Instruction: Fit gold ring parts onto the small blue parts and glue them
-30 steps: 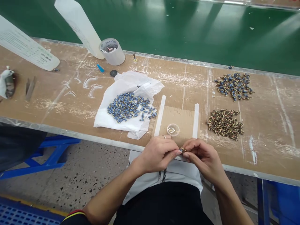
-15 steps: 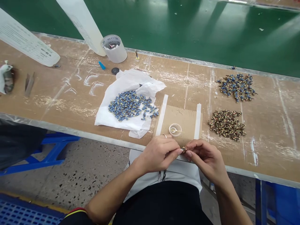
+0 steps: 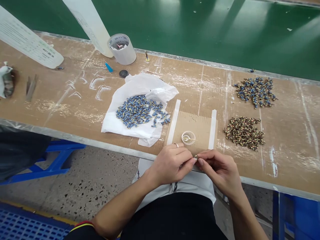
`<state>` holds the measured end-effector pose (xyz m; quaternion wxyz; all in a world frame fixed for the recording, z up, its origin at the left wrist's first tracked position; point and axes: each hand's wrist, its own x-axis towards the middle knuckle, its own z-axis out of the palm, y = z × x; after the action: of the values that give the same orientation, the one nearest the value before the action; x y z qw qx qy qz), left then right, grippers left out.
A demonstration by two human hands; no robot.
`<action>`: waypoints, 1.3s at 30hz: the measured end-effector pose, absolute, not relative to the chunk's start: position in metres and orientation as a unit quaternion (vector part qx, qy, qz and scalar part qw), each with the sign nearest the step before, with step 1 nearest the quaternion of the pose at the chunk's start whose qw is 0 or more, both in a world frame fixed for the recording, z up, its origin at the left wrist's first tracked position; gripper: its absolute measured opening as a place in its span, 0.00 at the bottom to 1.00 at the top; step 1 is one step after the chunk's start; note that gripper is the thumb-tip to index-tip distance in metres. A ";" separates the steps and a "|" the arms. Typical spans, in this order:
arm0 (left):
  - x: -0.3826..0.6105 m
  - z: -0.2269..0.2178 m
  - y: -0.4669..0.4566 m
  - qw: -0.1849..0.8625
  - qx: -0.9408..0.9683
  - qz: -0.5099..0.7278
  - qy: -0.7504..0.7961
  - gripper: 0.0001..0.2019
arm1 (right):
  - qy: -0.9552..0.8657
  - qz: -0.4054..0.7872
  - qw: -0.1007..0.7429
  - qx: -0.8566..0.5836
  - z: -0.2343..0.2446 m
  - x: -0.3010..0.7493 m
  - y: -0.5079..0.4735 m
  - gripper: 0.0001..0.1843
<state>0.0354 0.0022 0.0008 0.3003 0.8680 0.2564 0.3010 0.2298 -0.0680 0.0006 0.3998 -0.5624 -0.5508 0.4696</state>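
Note:
My left hand and my right hand meet at the bench's front edge, fingertips pinched together. Between them is a tiny brown and yellowish part, mostly covered by the fingers. Just beyond lies a small clear cup with a thin pale stick in it, on a taped cardboard piece. To the left, a pile of small blue and yellow parts rests on white paper. On the right are a heap of small brown and yellow parts and a heap of blue and brown parts.
A wide tape roll with scraps inside stands at the back, beside two leaning white bottles. Nearby are a blue cap and a black disc. Tweezers lie far left. A green surface runs behind the bench.
Both hands stay together at the same spot, with the small part turned slightly between the fingertips. The view has shifted a little; the piles and containers are unchanged.

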 end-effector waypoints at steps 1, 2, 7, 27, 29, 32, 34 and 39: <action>0.036 0.000 0.002 0.288 0.872 0.301 0.258 0.14 | -0.552 0.467 0.403 -0.561 0.000 0.230 -0.068 0.03; 0.036 0.000 0.001 0.276 0.876 0.300 0.260 0.14 | -0.554 0.463 0.406 -0.560 0.000 0.230 -0.068 0.03; 0.037 0.000 0.000 0.232 0.890 0.292 0.264 0.16 | -0.564 0.444 0.403 -0.568 0.003 0.228 -0.066 0.01; 0.035 0.001 0.002 0.264 0.888 0.282 0.248 0.14 | -0.548 0.462 0.399 -0.571 0.002 0.232 -0.068 0.03; 0.034 0.002 0.003 0.285 0.882 0.282 0.247 0.13 | -0.540 0.474 0.412 -0.560 0.002 0.232 -0.068 0.02; 0.034 0.002 0.004 0.318 0.870 0.284 0.248 0.14 | -0.539 0.492 0.431 -0.531 0.002 0.233 -0.067 0.05; 0.033 0.002 0.004 0.331 0.866 0.282 0.245 0.14 | -0.543 0.497 0.440 -0.514 0.003 0.233 -0.066 0.06; 0.033 0.002 0.005 0.314 0.877 0.266 0.247 0.15 | -0.551 0.489 0.442 -0.512 0.004 0.232 -0.065 0.06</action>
<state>0.0328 0.0046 0.0020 0.3144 0.8771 0.2473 0.2660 0.2321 -0.0651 0.0040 0.4418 -0.5123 -0.5510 0.4887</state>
